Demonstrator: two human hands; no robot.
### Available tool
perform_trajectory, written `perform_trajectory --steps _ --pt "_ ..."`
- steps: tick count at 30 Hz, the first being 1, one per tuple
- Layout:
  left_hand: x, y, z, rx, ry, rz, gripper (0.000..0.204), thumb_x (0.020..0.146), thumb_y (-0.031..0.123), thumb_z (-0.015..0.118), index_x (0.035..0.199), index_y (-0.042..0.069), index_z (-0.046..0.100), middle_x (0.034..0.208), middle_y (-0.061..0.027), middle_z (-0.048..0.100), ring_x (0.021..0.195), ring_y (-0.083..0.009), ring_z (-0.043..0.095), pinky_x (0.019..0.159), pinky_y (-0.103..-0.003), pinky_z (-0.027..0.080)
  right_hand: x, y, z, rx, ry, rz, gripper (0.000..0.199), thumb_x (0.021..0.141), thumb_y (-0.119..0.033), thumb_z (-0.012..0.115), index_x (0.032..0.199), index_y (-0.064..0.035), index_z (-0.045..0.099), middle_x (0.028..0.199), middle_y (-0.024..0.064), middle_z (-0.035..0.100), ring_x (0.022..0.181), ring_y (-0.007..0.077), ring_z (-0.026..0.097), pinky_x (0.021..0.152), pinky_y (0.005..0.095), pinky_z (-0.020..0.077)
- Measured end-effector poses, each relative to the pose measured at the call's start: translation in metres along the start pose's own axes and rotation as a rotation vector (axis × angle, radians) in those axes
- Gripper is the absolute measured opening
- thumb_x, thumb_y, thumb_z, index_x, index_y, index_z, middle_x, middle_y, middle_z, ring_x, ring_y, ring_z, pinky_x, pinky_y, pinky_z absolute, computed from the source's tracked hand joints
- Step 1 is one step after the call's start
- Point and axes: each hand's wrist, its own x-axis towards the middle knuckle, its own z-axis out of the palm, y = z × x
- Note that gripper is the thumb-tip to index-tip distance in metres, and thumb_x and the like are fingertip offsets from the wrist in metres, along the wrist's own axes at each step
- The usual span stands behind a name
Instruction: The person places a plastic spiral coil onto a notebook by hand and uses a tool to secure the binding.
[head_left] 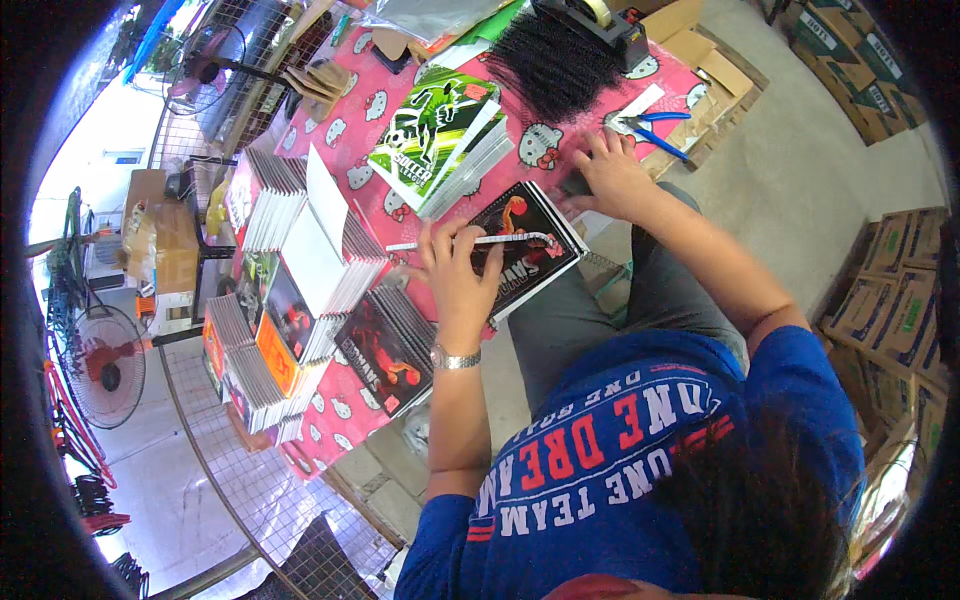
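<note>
Left hand point(460, 268) is the near one: fingers half curled, palm toward the dark-covered notebook point(522, 272), thin white strip point(512, 239) running beneath the fingers. Looks held between fingers and thumb; the contact itself is hidden.

Key relation, as a judgement: strip vs. notebook. Strip's long axis runs roughly left-right, crossing the cover. Its left end pokes out past the hand over the pink tablecloth point(350, 410); its right end lies over the printed cover, short of the page edge. Notebook sits skewed to the strip, at the near edge of the table, close above the person's lap. Left hand covers its left part, so that corner can't be read.

Right hand point(612, 178) is off the notebook, beyond its right corner. Palm down, fingers spread and slightly bent, near the table edge. Something dark and blurred shows by the thumb; can't tell whether it's gripped.

Blue-handled pliers point(664, 130) lie just right of the right hand's fingertips, well apart from the left. Black wire bundle point(552, 65) is farther out, past both hands. Green-covered notebooks point(432, 130) sit beyond the left hand, between it and the bundle.
</note>
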Motion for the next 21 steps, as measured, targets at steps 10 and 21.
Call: perform_trajectory --steps 10,21 --pt "-0.015 0.003 -0.002 -0.174 -0.056 0.062 0.030 0.065 0.015 0.079 0.089 0.009 0.062 0.096 -0.0080 0.053 0.108 -0.0321 0.045 0.095 -0.046 0.033 0.039 -0.025 -0.054 1.235 -0.970 0.030 0.042 0.072 -0.022 0.068 0.105 0.0036 0.065 0.098 0.0069 0.066 0.089 0.0163 0.061 0.082 0.0305 0.0474" --pt "-0.012 -0.002 0.001 -0.241 -0.058 0.035 0.034 0.065 0.021 0.080 0.092 0.008 0.063 0.101 -0.0093 0.051 0.113 -0.0346 0.043 0.096 -0.047 0.034 0.049 -0.034 -0.047 1.446 -0.968 -0.004 0.046 0.073 -0.022 0.074 0.111 0.0015 0.066 0.111 0.0125 0.066 0.101 0.0204 0.061 0.088 0.0327 0.0459"
